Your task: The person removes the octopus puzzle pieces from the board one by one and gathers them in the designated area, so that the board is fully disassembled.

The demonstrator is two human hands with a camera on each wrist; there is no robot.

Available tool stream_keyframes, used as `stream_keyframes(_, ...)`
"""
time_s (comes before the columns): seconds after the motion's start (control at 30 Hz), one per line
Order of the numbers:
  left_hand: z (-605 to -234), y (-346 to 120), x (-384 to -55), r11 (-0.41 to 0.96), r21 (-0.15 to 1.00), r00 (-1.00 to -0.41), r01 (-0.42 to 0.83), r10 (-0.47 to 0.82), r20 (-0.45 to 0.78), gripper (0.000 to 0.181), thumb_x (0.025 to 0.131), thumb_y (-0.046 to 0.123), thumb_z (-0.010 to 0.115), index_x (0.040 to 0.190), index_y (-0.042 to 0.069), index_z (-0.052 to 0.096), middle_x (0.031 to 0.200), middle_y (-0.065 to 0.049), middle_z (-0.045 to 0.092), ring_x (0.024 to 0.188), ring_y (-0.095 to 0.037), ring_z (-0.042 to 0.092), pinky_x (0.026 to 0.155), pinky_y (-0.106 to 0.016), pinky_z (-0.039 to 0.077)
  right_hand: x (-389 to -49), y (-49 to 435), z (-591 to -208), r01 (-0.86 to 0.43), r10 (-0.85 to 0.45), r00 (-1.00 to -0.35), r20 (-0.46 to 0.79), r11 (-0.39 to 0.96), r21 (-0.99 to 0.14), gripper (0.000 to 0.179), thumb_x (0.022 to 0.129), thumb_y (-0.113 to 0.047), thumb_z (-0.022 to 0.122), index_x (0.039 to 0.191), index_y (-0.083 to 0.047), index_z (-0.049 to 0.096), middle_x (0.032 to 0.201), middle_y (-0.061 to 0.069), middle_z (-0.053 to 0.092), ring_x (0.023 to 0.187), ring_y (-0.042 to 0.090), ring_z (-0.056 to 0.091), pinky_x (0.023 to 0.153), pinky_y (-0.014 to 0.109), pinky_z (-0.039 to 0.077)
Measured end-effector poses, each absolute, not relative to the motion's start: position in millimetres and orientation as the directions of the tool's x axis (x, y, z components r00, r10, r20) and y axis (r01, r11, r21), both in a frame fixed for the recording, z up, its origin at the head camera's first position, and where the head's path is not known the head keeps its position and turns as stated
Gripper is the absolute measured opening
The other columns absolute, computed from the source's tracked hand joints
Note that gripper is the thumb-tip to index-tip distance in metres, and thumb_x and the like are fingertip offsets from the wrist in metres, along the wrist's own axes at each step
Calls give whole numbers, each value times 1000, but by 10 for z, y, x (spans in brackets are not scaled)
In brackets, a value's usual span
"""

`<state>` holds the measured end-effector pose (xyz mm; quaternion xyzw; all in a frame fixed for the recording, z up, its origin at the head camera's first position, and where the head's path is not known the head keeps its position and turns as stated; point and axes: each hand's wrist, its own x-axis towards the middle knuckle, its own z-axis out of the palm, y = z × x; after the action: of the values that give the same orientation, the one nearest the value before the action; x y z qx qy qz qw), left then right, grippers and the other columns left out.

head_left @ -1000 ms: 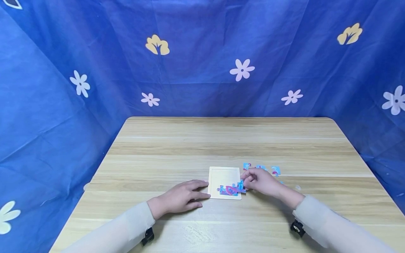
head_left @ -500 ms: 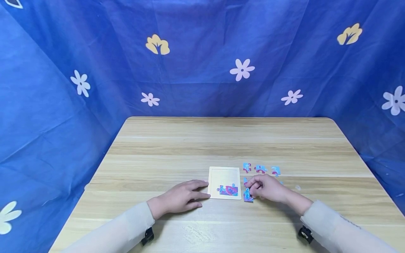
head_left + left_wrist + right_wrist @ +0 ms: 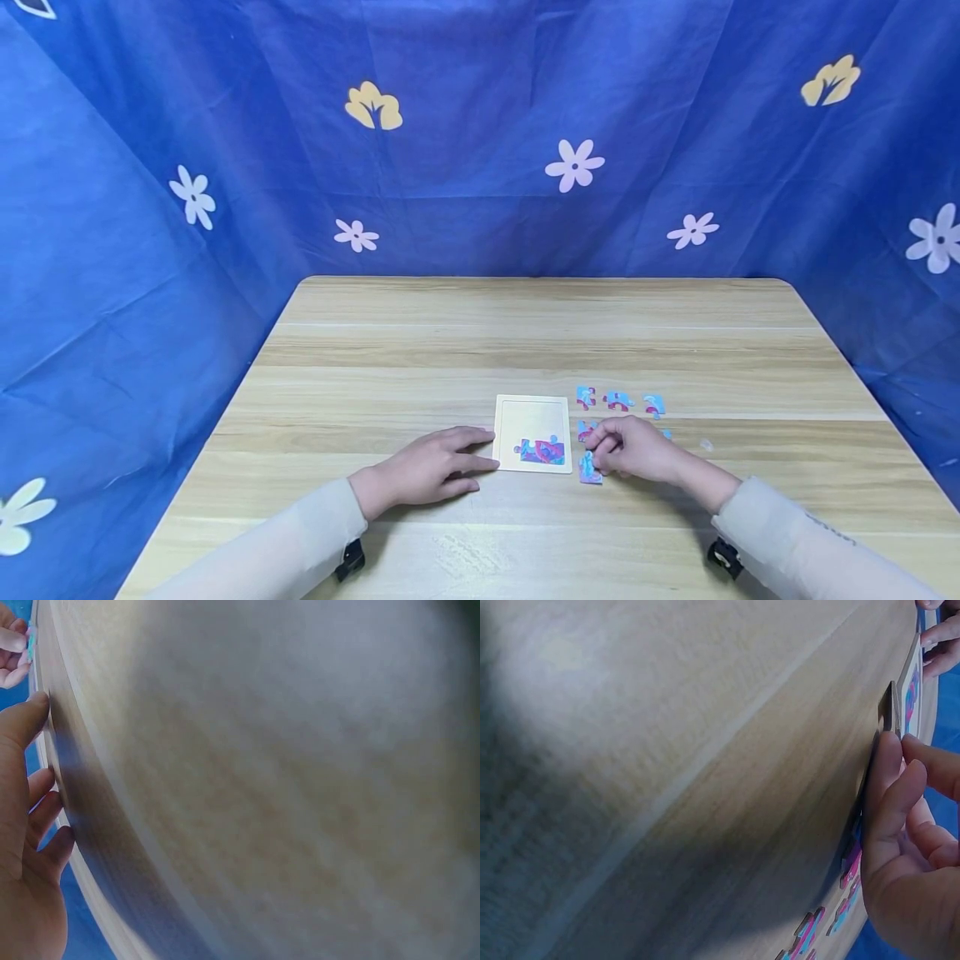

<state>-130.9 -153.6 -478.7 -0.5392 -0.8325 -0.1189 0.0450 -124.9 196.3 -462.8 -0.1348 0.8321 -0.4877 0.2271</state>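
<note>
A square pale wooden puzzle tray (image 3: 525,421) lies on the table, with joined purple and pink jigsaw pieces (image 3: 542,452) in its lower right part. My left hand (image 3: 427,468) lies with extended fingers, its fingertips at the tray's left edge. Just right of the tray, my right hand (image 3: 630,446) pinches a blue and purple jigsaw piece (image 3: 590,469) between thumb and finger. In the right wrist view that piece (image 3: 889,706) shows as a thin edge beyond the fingertips, close to the tabletop.
Loose jigsaw pieces lie in a row at the tray's upper right, among them a corner-like piece (image 3: 654,404) and a middle one (image 3: 618,401). Another piece (image 3: 585,430) is partly behind the right hand. A blue flowered cloth (image 3: 465,167) hangs behind the wooden table (image 3: 420,333).
My right hand has carried its piece from the tray's lower right corner to the table right of it, turning it slightly. The left hand has stayed in place.
</note>
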Motion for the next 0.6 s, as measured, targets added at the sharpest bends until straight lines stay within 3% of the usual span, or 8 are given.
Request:
stream_keyframes(0.4,-4775,-1526,-1296,392,154,-417,907,888,197,38,90,32,65,125,19,65,137,-13,50,128,-28,44,106,-40,36,-1262,1946,-4608,-55,-454,-864,-217,513,-857,12,84,1,67,96,0,66,78,4,62,67,19,59,48,23,48)
stream_keyframes(0.6,-4778,-1524,-1288,393,160,-419,906,886,196,38,90,32,65,125,18,65,137,-14,49,128,-28,45,106,-40,36,-1286,1849,-4623,-109,-479,-859,-179,515,-850,15,82,-4,71,96,-1,66,79,1,61,67,14,56,52,24,51)
